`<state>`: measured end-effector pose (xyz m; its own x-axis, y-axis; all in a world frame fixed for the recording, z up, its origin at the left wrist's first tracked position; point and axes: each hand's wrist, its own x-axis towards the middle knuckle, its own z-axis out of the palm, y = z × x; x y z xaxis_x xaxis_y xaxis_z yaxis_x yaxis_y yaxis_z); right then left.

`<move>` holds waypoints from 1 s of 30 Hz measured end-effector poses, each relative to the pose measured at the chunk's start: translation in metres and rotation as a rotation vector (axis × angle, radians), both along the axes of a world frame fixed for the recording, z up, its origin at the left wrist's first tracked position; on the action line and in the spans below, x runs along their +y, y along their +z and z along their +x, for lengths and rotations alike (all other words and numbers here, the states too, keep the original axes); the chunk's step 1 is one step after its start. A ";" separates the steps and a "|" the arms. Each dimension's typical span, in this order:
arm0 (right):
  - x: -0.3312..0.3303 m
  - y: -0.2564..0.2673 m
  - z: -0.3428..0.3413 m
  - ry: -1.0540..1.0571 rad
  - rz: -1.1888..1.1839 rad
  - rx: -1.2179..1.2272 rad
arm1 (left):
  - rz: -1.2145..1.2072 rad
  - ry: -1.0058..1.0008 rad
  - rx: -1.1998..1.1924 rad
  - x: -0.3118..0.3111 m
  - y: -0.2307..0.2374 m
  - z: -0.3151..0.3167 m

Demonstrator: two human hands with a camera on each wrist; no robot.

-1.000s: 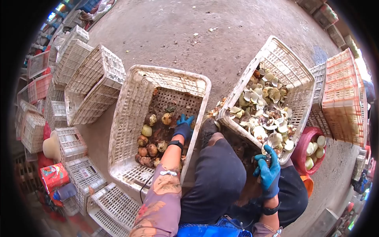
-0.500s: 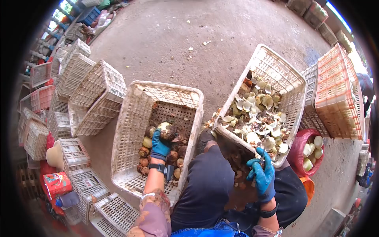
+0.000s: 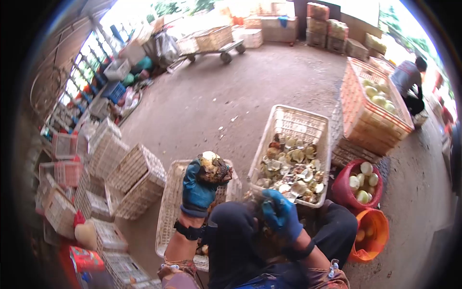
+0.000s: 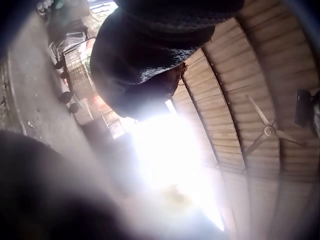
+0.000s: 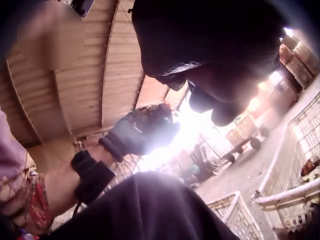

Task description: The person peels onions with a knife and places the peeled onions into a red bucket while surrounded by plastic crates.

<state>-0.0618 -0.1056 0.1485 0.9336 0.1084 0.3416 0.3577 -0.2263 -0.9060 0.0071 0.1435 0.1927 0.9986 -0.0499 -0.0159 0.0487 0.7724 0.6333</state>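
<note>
In the head view my left hand [image 3: 198, 190], in a blue glove, grips a large onion [image 3: 213, 168] with dark, ragged skin and a pale top. It is raised above the left crate [image 3: 166, 216], in which a few brown onions show. My right hand [image 3: 281, 214], also gloved in blue, is blurred near my knees with its fingers curled; I cannot tell what is in it. In the right wrist view this hand [image 5: 215, 55] is a dark shape, with the left hand [image 5: 142, 132] and onion beyond it. Glare fills much of the left wrist view.
A crate of pale peelings [image 3: 288, 168] stands ahead of my right hand. A red mesh bag of peeled onions [image 3: 337, 192] and an orange bucket [image 3: 378, 241] are to the right. Crates [image 3: 139, 178] stand at the left; a person [image 3: 406, 82] is at the far right.
My left hand has taken the onion from the left crate and lifted it up toward my knees. The right hand has moved left, closer to it. The head view has tilted up.
</note>
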 end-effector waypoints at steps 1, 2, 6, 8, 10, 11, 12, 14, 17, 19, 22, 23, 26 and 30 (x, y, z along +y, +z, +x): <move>-0.002 0.003 0.000 0.009 0.012 -0.004 | 0.012 0.001 -0.024 -0.018 0.003 0.002; -0.005 0.007 0.001 0.017 0.022 -0.004 | 0.021 0.002 -0.045 -0.037 0.005 0.002; -0.023 0.012 0.006 -0.072 -0.034 -0.236 | -0.001 -0.129 -0.097 -0.104 -0.014 0.000; -0.029 -0.002 0.004 -0.234 -0.074 -0.238 | 0.001 -0.151 -0.020 -0.130 -0.038 0.001; -0.043 -0.008 -0.001 -0.283 -0.226 -0.203 | 0.042 -0.121 0.037 -0.150 -0.067 0.002; -0.050 -0.015 -0.001 -0.277 -0.303 -0.149 | 0.078 -0.120 0.076 -0.157 -0.081 0.005; -0.055 -0.023 -0.002 -0.266 -0.382 -0.094 | 0.108 -0.129 0.070 -0.161 -0.098 0.010; -0.056 -0.034 -0.002 -0.334 -0.430 -0.070 | 0.159 -0.137 0.053 -0.168 -0.128 0.018; -0.049 -0.047 -0.002 -0.383 -0.561 0.069 | 0.176 -0.177 0.060 -0.176 -0.131 0.018; -0.042 -0.046 0.000 -0.388 -0.661 0.218 | 0.263 -0.099 -0.072 -0.179 -0.127 0.010; -0.041 -0.037 0.009 -0.383 -0.576 0.289 | 0.576 0.058 -0.114 -0.167 -0.127 0.010; -0.042 -0.038 0.007 -0.365 -0.514 0.230 | 0.766 0.125 -0.280 -0.164 -0.127 0.010; -0.042 -0.034 0.002 -0.298 -0.397 0.180 | 0.140 -0.087 0.076 -0.155 -0.129 0.016; -0.040 -0.035 -0.002 -0.227 -0.413 0.185 | 0.316 -0.002 -0.006 -0.156 -0.126 0.011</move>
<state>-0.0636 -0.1451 0.1131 0.9901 -0.0135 0.1395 0.0996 -0.6326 -0.7680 0.0181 -0.0122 0.0670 0.9986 -0.0458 -0.0249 0.0456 0.5368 0.8425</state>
